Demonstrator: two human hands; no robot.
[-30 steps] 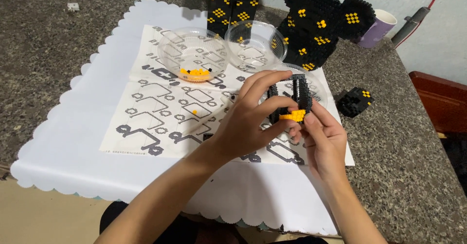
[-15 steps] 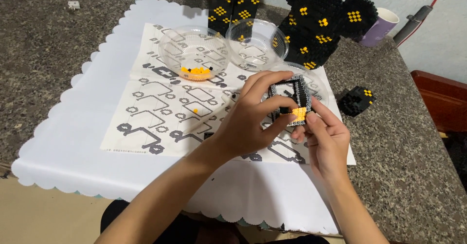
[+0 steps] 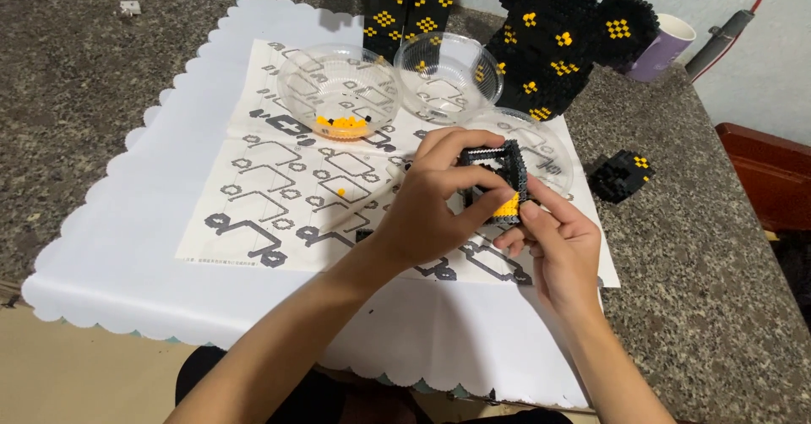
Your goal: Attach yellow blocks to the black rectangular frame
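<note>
Studded black-and-yellow brick cube (image 3: pixel 497 181), hollow and square, pinched between left hand (image 3: pixel 435 209) and right hand (image 3: pixel 562 242).

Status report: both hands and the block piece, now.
Left hand and right hand both grip the small black-and-yellow block piece, held above the instruction sheet. Clear bowl of yellow bricks sits apart. Nothing in the way.
</note>
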